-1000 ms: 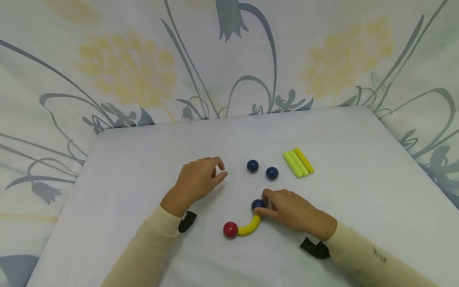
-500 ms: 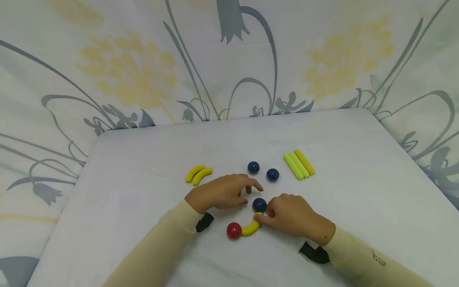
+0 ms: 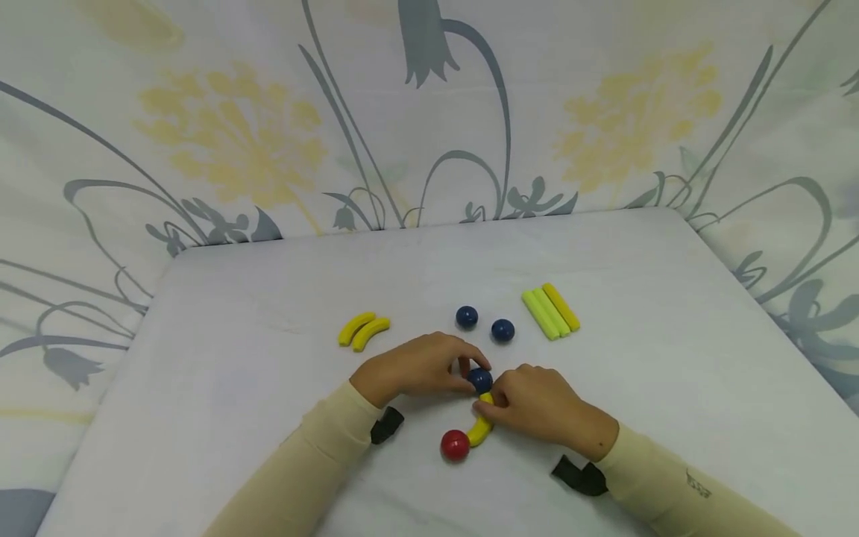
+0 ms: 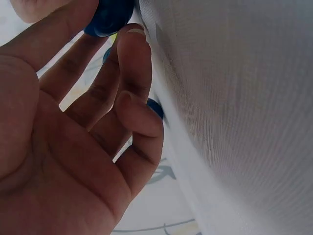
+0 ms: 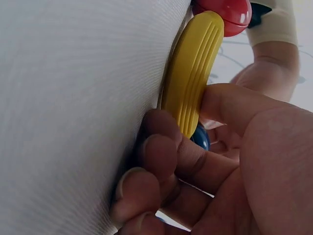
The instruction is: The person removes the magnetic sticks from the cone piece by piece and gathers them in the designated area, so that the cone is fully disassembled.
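Observation:
A blue ball sits between the thumb and forefinger of my left hand, which pinches it; the left wrist view shows the ball at the fingertips. My right hand grips a curved yellow piece near its upper end, just below that ball. In the right wrist view the curved piece shows ridges along its side, with thumb and fingers around its lower part. A glossy red ball is joined to the piece's other end.
Two more blue balls lie beyond the hands. Two curved yellow pieces rest side by side at left. Several straight yellow and lime sticks lie together at right on the white-covered table. Floral cloth hangs behind.
My left hand has moved right, uncovering the two curved yellow pieces, and has taken hold of the blue ball. The red ball and held curved piece have swung slightly right and toward me.

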`<control>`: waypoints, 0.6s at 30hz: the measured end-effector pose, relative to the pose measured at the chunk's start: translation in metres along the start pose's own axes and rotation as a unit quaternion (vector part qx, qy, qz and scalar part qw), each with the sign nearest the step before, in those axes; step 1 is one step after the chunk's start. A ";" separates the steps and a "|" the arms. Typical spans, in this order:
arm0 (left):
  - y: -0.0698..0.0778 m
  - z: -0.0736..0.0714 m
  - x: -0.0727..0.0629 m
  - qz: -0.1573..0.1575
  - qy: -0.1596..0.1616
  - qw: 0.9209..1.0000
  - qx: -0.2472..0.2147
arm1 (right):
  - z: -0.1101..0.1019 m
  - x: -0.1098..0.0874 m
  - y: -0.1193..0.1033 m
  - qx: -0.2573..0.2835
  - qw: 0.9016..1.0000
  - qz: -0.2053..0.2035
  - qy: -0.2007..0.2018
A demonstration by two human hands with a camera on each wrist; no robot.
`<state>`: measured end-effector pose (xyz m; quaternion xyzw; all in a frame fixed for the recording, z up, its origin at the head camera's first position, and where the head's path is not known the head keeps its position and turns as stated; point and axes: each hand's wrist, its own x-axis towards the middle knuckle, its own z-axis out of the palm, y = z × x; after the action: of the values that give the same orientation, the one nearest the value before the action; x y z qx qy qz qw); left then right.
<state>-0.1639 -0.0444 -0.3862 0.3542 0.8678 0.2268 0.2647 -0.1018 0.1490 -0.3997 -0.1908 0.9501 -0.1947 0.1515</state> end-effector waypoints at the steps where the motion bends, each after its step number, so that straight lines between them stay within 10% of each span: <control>1: 0.000 0.000 0.000 0.001 0.003 1.000 0.001 | 0.000 0.000 0.000 -0.001 1.000 0.001 -0.002; 18: 0.005 0.003 0.003 -0.069 0.148 0.981 0.105 | -0.002 0.001 0.002 0.029 1.000 -0.002 -0.011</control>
<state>-0.1614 -0.0380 -0.3868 0.2818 0.9388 0.1651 0.1098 -0.1038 0.1514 -0.3987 -0.1906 0.9419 -0.2203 0.1672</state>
